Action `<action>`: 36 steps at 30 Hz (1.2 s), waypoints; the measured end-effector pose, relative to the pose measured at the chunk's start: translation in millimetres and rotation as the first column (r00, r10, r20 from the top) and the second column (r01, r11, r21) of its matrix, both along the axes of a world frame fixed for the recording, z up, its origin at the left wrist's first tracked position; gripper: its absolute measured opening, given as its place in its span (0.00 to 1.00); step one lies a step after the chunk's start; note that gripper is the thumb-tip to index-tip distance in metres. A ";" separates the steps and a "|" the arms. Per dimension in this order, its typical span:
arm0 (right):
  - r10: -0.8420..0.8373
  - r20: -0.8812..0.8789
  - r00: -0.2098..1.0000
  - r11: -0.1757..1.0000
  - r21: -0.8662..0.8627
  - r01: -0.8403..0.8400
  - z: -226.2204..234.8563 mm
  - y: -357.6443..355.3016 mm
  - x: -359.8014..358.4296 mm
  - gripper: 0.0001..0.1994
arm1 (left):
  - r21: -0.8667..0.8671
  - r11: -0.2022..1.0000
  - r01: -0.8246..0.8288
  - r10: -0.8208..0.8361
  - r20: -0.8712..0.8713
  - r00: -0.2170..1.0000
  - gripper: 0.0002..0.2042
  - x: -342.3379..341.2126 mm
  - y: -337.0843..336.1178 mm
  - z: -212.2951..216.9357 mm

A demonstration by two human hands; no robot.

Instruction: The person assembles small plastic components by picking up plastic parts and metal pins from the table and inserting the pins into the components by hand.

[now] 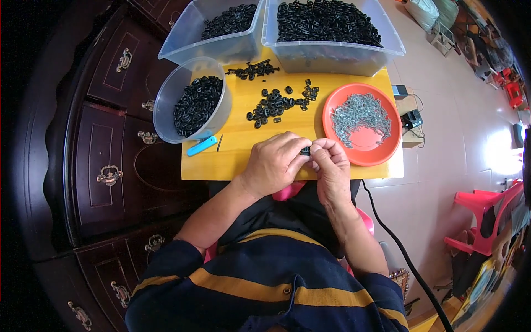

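Near the front edge of the yellow table [243,164], my left hand [275,160] pinches a small black plastic part [305,150] between thumb and fingers. My right hand [330,160] meets it from the other side, thumb and fingertips closed at the part; whether they also hold something small is hidden. Beyond my hands lies a loose pile of black oval plastic parts [272,105], some with two holes. To the right, an orange-red plate [365,157] bears many small silver metal pins [359,113].
Two clear bins [332,60] [213,52] of black parts stand at the back. A round clear tub [163,119] holds more at the left, beside a light-blue tool [202,146] and a thin black stick [220,143]. Dark drawers [108,133] flank the table; a black cable [395,240] hangs right.
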State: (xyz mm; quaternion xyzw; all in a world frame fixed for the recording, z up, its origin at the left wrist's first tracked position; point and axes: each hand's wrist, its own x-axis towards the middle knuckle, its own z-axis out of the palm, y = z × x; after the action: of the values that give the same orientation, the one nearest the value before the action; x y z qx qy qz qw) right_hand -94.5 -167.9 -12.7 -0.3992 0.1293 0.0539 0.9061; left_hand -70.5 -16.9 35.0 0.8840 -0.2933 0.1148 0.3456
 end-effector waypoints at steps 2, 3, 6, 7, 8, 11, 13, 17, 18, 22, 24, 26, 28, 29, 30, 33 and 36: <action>-0.014 0.011 1.000 1.000 -0.020 0.014 0.3 0.1 -0.7 0.03 | -0.006 1.000 0.008 -0.008 0.007 1.000 0.13 -0.4 0.1 -1.7; -0.015 0.011 1.000 1.000 -0.020 0.015 -0.1 0.3 -0.9 0.03 | -0.012 1.000 0.015 -0.015 0.013 1.000 0.13 -0.6 0.1 -2.7; -0.029 0.026 0.999 1.000 0.004 0.029 -2.0 1.6 -1.4 0.03 | -0.018 1.000 0.024 -0.024 0.007 1.000 0.13 -1.0 0.2 -5.2; -0.038 0.030 0.999 0.999 -0.003 0.038 -2.3 1.7 -1.5 0.03 | -0.019 1.000 0.025 -0.025 0.006 1.000 0.13 -1.0 -0.3 -5.7; -0.047 0.035 0.998 0.999 -0.011 0.047 -2.4 1.8 -1.6 0.03 | -0.023 0.999 0.028 -0.028 0.008 1.000 0.13 -1.0 -0.8 -6.1; -0.057 0.047 0.997 0.998 -0.010 0.057 -2.4 2.7 -1.9 0.03 | -0.031 0.999 0.033 -0.033 0.002 0.999 0.13 -1.0 -1.3 -8.7; -0.059 0.043 0.997 0.998 -0.009 0.060 -3.1 2.7 -1.9 0.03 | -0.036 0.999 0.034 -0.034 -0.004 0.999 0.12 -0.9 -1.8 -9.6; -0.065 0.035 0.997 0.998 -0.002 0.065 -2.7 2.8 -2.8 0.03 | -0.055 0.998 0.039 -0.039 0.006 0.999 0.12 -0.5 -3.2 -10.6; -0.065 0.035 0.997 0.998 -0.002 0.065 -2.8 2.9 -2.7 0.03 | -0.061 0.997 0.039 -0.038 0.015 0.999 0.12 -0.4 -3.4 -11.1; -0.070 0.036 0.997 0.998 0.010 0.070 -4.0 2.6 -3.2 0.03 | -0.043 0.999 0.012 -0.012 -0.002 1.000 0.13 -3.1 -4.9 -13.4; -0.069 0.033 0.997 0.997 0.030 0.068 -4.5 2.7 -3.5 0.03 | -0.019 0.999 0.026 -0.026 0.000 1.000 0.13 -1.3 -2.9 -13.6; -0.068 0.031 0.997 0.997 0.040 0.067 -4.0 2.1 -1.7 0.03 | -0.022 0.999 0.035 -0.035 -0.005 0.999 0.14 0.2 -3.1 -12.2; -0.064 0.033 0.997 0.997 0.039 0.062 -5.7 0.7 -2.3 0.03 | -0.025 0.999 0.044 -0.044 -0.011 0.999 0.14 0.9 -3.8 -12.3; -0.059 0.035 0.998 0.998 0.038 0.058 -6.7 0.0 -2.3 0.03 | -0.053 0.998 0.037 -0.038 -0.018 0.999 0.15 1.1 -4.5 -13.0; -0.061 0.033 0.998 0.997 0.039 0.059 -7.5 -0.6 -1.7 0.03 | -0.081 0.996 0.030 -0.033 -0.027 0.999 0.15 1.6 -5.2 -13.9; -0.061 0.043 0.997 0.998 0.024 0.060 -5.3 0.9 -2.7 0.03 | -0.086 0.996 0.024 -0.024 0.005 1.000 0.15 -0.5 -4.4 -12.8; -0.067 0.057 0.996 0.998 0.021 0.066 -4.1 0.0 -2.0 0.03 | -0.064 0.997 0.032 -0.030 0.043 0.999 0.15 3.4 -4.8 -13.2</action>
State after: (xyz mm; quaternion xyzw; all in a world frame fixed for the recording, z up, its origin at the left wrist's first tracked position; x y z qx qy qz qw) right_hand -96.5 -167.8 -16.8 -0.3876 0.1156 0.0133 0.9145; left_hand -67.1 -21.7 21.9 0.8649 -0.3104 0.1377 0.3696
